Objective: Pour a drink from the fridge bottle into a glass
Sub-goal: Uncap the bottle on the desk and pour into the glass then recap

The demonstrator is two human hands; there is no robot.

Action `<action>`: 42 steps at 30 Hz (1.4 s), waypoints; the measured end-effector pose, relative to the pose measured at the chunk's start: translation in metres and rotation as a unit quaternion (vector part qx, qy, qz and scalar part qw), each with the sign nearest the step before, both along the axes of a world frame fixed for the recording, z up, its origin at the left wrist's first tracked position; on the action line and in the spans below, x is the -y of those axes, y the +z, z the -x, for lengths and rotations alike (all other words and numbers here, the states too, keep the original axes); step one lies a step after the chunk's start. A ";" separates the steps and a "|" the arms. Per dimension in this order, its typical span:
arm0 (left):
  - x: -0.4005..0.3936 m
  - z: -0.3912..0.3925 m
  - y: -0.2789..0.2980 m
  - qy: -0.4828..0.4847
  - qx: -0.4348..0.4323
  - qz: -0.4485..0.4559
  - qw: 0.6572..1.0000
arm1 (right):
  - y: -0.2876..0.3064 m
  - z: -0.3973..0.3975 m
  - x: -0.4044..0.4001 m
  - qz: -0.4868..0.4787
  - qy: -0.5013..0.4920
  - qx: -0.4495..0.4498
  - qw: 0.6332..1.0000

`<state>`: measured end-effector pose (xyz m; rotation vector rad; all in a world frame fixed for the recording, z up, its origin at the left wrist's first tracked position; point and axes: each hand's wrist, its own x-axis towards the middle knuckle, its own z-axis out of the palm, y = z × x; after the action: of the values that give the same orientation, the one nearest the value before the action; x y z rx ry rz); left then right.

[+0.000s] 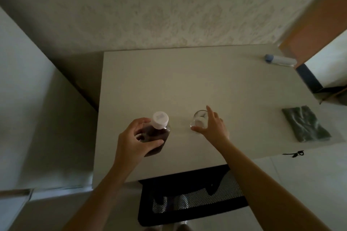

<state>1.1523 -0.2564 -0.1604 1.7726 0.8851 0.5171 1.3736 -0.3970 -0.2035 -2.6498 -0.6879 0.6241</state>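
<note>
A bottle (159, 133) of dark drink with a white cap stands upright on the pale table (187, 80) near its front left. My left hand (135, 137) wraps around the bottle's body from the left, cap still on. To the right stands a small clear glass (199, 121), which looks empty. My right hand (216, 127) holds the glass from the right side, thumb in front and index finger raised over the rim.
A green cloth (305, 124) lies at the table's right edge. A clear bottle with a blue cap (279, 60) lies on its side at the far right by a cardboard box (319, 43). A black mesh chair (187, 193) sits under the front edge. A white fridge (28, 99) stands on the left.
</note>
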 end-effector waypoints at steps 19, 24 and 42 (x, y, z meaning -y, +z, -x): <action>0.043 -0.029 0.062 -0.067 -0.025 -0.182 0.981 | 0.158 0.038 -0.020 -0.130 0.289 0.131 0.939; 0.036 -0.025 0.075 -0.135 0.009 -0.091 0.987 | 0.175 0.035 -0.013 -0.158 0.375 0.113 0.906; -0.007 -0.039 0.107 -0.312 0.002 0.065 0.948 | 0.221 0.015 -0.003 -0.137 0.568 0.086 0.807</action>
<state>1.1915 -0.2498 -0.0532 1.8056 0.3065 0.0452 1.3584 -0.3935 0.0171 -1.7842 -2.2493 0.4629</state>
